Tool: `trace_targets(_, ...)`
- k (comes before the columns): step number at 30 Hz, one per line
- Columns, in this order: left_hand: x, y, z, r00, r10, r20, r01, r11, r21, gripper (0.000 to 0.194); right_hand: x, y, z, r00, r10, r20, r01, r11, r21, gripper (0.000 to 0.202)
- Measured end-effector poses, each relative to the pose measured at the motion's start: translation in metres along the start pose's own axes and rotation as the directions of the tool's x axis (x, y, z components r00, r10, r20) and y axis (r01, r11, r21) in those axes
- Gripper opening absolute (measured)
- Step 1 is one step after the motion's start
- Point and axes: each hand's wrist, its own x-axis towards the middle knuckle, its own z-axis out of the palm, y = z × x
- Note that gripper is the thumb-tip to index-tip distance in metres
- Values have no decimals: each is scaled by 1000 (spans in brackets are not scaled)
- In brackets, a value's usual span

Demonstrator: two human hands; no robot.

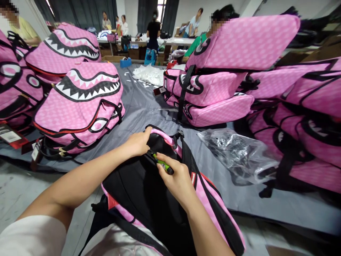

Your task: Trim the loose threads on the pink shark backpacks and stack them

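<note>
The left hand (pixel 139 143) pinched the bag (pixel 146 199); the right hand (pixel 176 174) gripped the tool (pixel 166 165). Keeping the bag taut likely aided control.

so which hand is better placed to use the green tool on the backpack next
Probably the right hand: it holds the green tool, while the left hand touches the backpack near its pink handle.

Looks like a bag workshop or packing room. Shown by near-identical pink bags (pixel 87 90) stacked across a grey cloth (pixel 144 103), with printed tags (pixel 10 135) on some; by a tape dispenser (pixel 125 63) and a clear plastic sack (pixel 237 153) nearby; and, farther back, by several people (pixel 153 32) around long tables (pixel 174 43).
</note>
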Motion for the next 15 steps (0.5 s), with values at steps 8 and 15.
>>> trace_targets(8, 1, -2, 2, 1000, -6, -14, 5, 1000, -19, 72, 2, -1, 4, 1000, -5, 13, 5, 1000, 16, 29)
trace_targets(15, -1, -1, 0, 1000, -17, -12, 17, 1000, -19, 71, 1, -1, 9, 1000, 3, -13, -3, 1000, 27, 28)
